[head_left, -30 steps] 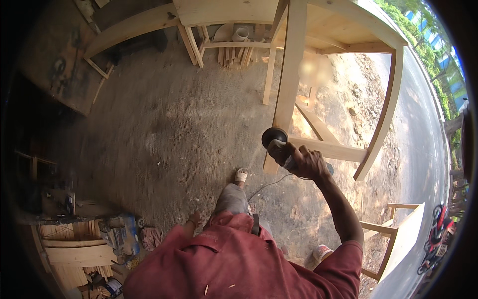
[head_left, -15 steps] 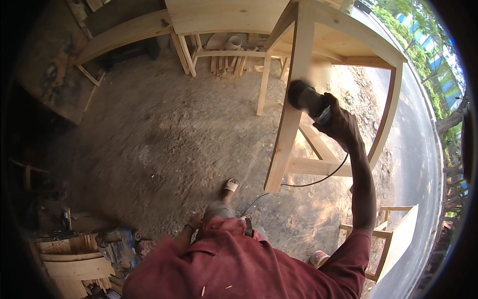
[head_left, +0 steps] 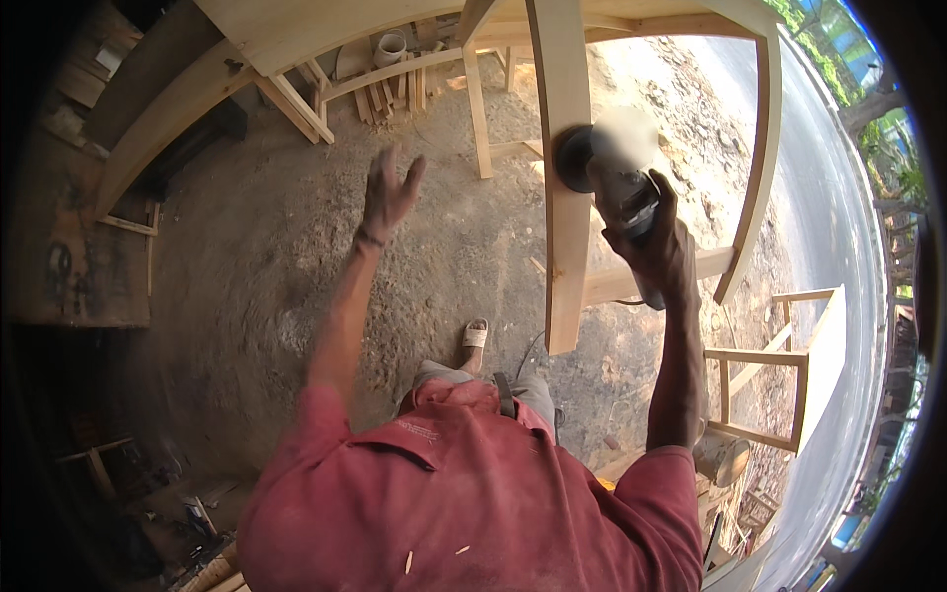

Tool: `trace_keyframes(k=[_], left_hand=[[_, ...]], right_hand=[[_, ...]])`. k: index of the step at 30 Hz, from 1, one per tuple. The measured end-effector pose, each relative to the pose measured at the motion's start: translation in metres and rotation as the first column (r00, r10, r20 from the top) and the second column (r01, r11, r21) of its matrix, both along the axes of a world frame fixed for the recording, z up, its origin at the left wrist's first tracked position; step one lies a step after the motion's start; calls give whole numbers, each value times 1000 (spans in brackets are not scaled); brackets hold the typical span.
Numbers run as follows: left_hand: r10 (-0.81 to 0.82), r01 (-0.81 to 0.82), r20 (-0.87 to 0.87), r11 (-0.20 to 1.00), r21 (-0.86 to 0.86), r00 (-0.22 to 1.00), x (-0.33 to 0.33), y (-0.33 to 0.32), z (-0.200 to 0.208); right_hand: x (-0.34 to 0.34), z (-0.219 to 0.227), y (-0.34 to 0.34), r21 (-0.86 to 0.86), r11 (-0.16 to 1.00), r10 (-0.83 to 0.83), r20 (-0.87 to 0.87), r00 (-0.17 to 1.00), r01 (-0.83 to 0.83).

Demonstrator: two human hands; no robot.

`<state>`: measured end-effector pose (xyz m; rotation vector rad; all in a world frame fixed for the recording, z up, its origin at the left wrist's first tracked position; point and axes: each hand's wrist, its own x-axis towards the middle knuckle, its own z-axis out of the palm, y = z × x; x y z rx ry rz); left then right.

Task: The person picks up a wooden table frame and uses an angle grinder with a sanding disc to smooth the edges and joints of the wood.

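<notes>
**Power tool (head_left: 631, 197) held at wooden leg (head_left: 567, 247); left hand (head_left: 392, 204) spread**

All places are taken from the wooden leg. The power tool is just right of it, partway along its length, with its round dark disc (head_left: 571, 160) over the leg's face; firm contact cannot be confirmed from this angle. A pale blurred patch obscures part of the tool.

Right hand (head_left: 653, 235): fingers wrapped around the tool body, the only hand on it. Left hand: well apart, left of the leg, raised clear of the ground, fingers wide and free; slightly blurred.

Containers: one white pot (head_left: 391, 47), round, mouth upward, left of the leg's far end. Its contents cannot be made out. Wood strips (head_left: 380, 99) lie near the pot, on its near side.

Surroundings: a crossrail (head_left: 612, 283) runs right from near the leg's lower part. A small wooden frame (head_left: 755, 356) stands well to the right. A sandalled foot (head_left: 474, 337) is left of the leg's near end.
</notes>
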<state>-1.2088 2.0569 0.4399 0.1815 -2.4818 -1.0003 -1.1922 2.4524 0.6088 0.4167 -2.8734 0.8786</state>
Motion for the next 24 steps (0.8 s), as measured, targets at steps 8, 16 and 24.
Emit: trace_keyframes(k=[8, 16, 24], left_hand=[[-743, 202, -400, 573, -794, 536, -168, 87, 207], [-831, 280, 74, 101, -955, 551, -192, 123, 228], [-899, 272, 77, 48, -961, 432, -188, 133, 229]], right_hand=[[100, -106, 24, -114, 992, -56, 7, 998, 56], [182, -154, -2, -269, 859, -388, 212, 897, 436], [253, -204, -43, -457, 510, -595, 425, 683, 729]])
